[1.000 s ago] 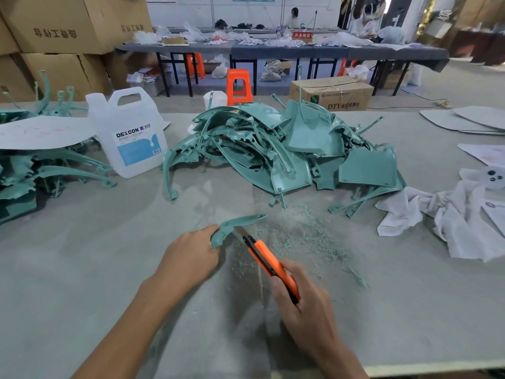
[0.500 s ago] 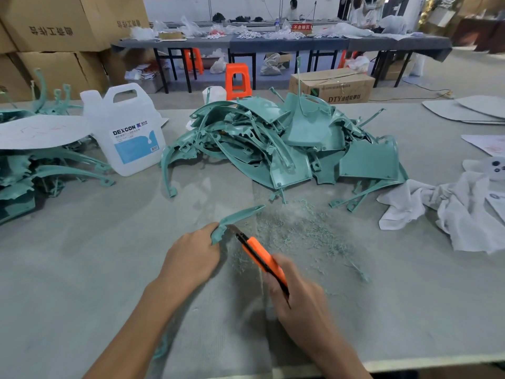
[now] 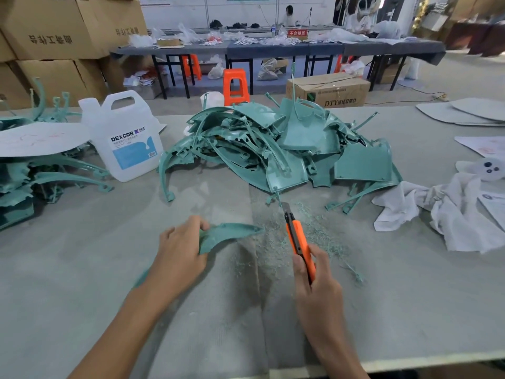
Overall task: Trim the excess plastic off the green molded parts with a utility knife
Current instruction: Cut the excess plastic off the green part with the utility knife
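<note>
1. My work table (image 3: 82, 283) has a grey felt-like cover and fills most of the view.
2. The big pile of green molded parts (image 3: 273, 149) sits at the middle of the table, beyond both my hands. It is a tangle of curved strips and flat panels.
3. A second heap of green parts (image 3: 41, 181) lies at the far left, with a white sheet (image 3: 41, 138) resting on top of it.
4. A white plastic jug labelled DEXCON (image 3: 125, 138) stands upright between the two heaps.
5. A crumpled white cloth (image 3: 451, 214) lies on the right, just beside the big pile's near corner.
6. My left hand (image 3: 180, 250) has its fingers curled round the wide end of one curved green part (image 3: 229, 233). It holds the part low over the table, pointed tip aimed right.
7. My right hand (image 3: 317, 283) is wrapped round the rear of the orange utility knife (image 3: 297, 239).
8. The knife points away from me toward the pile. Its blade (image 3: 286, 207) is out and close to the pile's near edge. The knife is apart from the held part, with a gap between the part's tip and the handle.
9. Fine green shavings (image 3: 322, 242) are scattered on the table around and under the knife.
</note>
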The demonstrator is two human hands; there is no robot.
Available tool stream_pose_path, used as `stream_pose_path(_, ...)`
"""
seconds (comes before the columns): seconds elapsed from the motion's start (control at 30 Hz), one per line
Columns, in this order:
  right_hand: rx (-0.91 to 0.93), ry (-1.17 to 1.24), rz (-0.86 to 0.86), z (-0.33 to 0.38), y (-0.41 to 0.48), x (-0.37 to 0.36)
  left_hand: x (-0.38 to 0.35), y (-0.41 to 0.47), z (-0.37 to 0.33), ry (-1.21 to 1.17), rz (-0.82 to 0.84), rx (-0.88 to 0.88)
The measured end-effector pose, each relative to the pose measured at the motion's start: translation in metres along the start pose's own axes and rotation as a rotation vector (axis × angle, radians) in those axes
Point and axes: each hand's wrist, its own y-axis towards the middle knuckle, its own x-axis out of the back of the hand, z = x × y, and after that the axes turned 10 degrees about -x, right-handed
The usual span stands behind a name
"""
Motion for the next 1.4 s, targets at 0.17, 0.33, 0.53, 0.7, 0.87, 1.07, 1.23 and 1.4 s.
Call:
stream_pose_path(0.17, -0.078, 0.068, -0.020, -0.002, 0.001, -0.002, 0.000, -0.018, 0.016, 0.110, -0.274, 0.046)
stream_pose_path(0.33, -0.069, 0.078, -0.014, -0.004, 0.001, -0.003, -0.020, -0.031, 0.019, -0.390, -0.495, 0.671)
stream_pose_path(0.53, -0.052, 0.084, 0.007, -0.004, 0.000, -0.002, -0.034, -0.025, 0.001, -1.400, -0.622, 0.730)
stream_pose_path(0.7, -0.049, 0.090, 0.018, -0.004, 0.000, -0.002, -0.044, -0.015, -0.021, -1.149, -0.534, 0.649)
stream_pose_path(0.87, -0.047, 0.103, 0.036, -0.007, 0.000, -0.002, -0.029, -0.014, -0.026, -0.773, -0.632, 0.666)
stream_pose_path(1.07, -0.028, 0.143, 0.023, -0.005, 0.000, -0.002, 0.034, -0.047, -0.030, -0.360, -0.707, 0.283)
stream_pose_path(1.23, -0.047, 0.184, -0.023, -0.005, 0.001, -0.003, 0.078, -0.061, -0.027, -0.285, -0.510, 0.068)
stream_pose_path(1.4, -0.013, 0.231, -0.095, -0.006, 0.000, -0.002, 0.064, -0.057, -0.009, -0.418, -0.271, 0.095)
